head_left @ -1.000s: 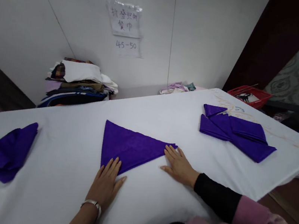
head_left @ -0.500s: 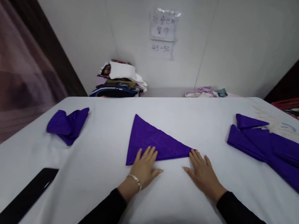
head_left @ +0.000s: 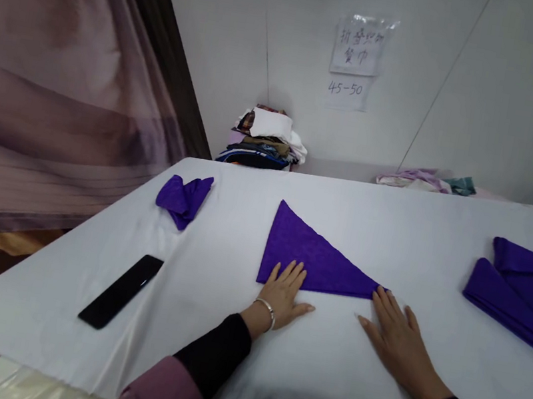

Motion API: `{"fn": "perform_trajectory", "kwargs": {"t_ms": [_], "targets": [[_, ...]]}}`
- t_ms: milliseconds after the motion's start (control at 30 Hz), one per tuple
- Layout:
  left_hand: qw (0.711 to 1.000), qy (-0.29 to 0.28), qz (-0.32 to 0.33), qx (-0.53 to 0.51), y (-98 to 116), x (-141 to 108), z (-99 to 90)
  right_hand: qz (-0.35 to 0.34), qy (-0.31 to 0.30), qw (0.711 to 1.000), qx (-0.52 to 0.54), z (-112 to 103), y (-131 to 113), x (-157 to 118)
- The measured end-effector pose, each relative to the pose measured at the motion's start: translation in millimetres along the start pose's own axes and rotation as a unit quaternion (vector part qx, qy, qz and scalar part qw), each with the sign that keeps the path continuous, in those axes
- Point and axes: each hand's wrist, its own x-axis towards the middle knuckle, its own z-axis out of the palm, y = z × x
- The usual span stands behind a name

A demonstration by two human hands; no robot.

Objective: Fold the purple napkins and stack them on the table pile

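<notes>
L hand & R hand resting on purple cloth, fingers spread flat, white-draped desk standing by wall w/ signs, curtain hanging at left

One phone, at least three purple cloths.

Purple cloth triangle — fingers flat on it, black phone (lying left)

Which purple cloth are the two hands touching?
The middle cloth, lying as a flat triangle. The left hand and right hand both touch it; neither touches the left cloth or the right bundle.
</notes>
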Motion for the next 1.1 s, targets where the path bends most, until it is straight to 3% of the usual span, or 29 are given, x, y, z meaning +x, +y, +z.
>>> {"fn": "perform_trajectory", "kwargs": {"t_ms": [200, 333, 433, 533, 700, 933, 1033, 1100], "targets": [[0.995, 0.027, -0.085, 0.044, -36, -49, -6.2, 0.005, 0.007, 1.000, 0.003, 7, 2, -1], [0.988, 0.073, -0.124, 0.062, -48, -61, -10.1, 0.005, 0.011, 1.000, 0.009, 13, 4, -2], [0.985, 0.098, -0.133, 0.057, -44, -47, -20.9, 0.004, 0.017, 1.000, 0.009, 15, 5, -3], [0.991, 0.097, -0.091, 0.031, -29, -20, -29.5, 0.005, 0.022, 1.000, 0.002, 16, 5, -2], [0.997, 0.070, -0.014, -0.023, -2, 14, -18.8, -0.009, 0.027, 1.000, -0.011, 18, 6, -4], [0.998, 0.005, 0.042, -0.055, -2, 11, 0.1, -0.019, -0.034, 0.999, -0.003, 10, 22, 1], [0.998, 0.004, 0.038, -0.053, -3, 10, -0.8, -0.033, -0.053, 0.998, 0.020, -11, 17, 27], [0.998, 0.004, 0.031, -0.055, -1, 10, -3.3, -0.061, -0.068, 0.994, 0.056, -29, 1, 53]]}}
